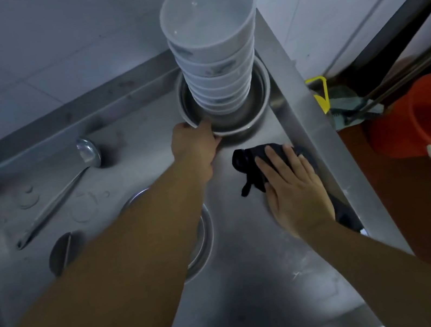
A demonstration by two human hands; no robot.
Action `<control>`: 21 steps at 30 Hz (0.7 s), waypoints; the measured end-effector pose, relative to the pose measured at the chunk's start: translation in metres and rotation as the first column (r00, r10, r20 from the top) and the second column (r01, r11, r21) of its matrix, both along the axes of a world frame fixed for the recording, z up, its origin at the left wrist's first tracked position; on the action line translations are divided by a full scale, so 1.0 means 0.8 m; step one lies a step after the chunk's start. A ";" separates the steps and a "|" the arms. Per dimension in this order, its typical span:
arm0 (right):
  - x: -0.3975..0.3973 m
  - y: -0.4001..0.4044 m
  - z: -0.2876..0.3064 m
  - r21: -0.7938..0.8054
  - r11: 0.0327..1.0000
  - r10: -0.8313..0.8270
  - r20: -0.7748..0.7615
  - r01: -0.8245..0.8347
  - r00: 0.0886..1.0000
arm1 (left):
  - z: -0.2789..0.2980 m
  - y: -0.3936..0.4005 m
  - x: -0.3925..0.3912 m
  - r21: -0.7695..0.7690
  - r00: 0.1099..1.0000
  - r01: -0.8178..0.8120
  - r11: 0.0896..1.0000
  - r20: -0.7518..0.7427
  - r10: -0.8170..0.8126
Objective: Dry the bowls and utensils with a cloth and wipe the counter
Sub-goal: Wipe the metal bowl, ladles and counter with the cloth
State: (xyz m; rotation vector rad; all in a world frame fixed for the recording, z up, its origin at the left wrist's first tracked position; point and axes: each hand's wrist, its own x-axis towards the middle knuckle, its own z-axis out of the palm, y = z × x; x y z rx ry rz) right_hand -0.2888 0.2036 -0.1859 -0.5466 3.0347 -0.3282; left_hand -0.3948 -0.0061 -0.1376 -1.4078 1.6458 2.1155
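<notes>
- The rim of the steel basin point(231, 129), at upper centre of the frame, is being gripped by the left hand point(194, 145), fingers curled over its edge.
- A tall stack of white bowls point(213, 49) is being carried inside that basin; any shift is best made slowly, since the stack looks top-heavy.
- A dark cloth point(248, 162), right of centre, is being pressed flat onto the counter point(252, 257) by the right hand point(293, 190), fingers straight and spread.
- Wiping is judged to be in hand; even pressure and overlapping strokes are being called for on the smooth, brushed metal.
- A long-handled steel ladle point(69, 185) is lying at left among water droplets, apparently not yet dried.
</notes>
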 end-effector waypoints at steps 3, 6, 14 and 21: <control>0.001 -0.003 0.004 0.003 1.000 -0.009 0.005 0.009 1.000 | 0.002 -0.007 -0.007 -0.029 0.999 -0.022 0.999 0.048 0.024; 0.000 -0.003 0.005 0.016 1.000 -0.007 0.015 0.007 1.000 | 0.004 -0.026 -0.007 -0.050 0.997 -0.010 0.999 0.082 0.014; -0.001 -0.003 0.008 0.050 0.999 0.004 0.003 -0.004 1.000 | 0.004 -0.104 0.046 -0.330 0.986 0.106 0.938 0.155 -0.057; 0.000 -0.004 0.011 0.064 0.998 -0.007 0.036 0.005 0.999 | 0.008 -0.186 0.091 -0.429 0.954 0.219 0.876 0.281 -0.101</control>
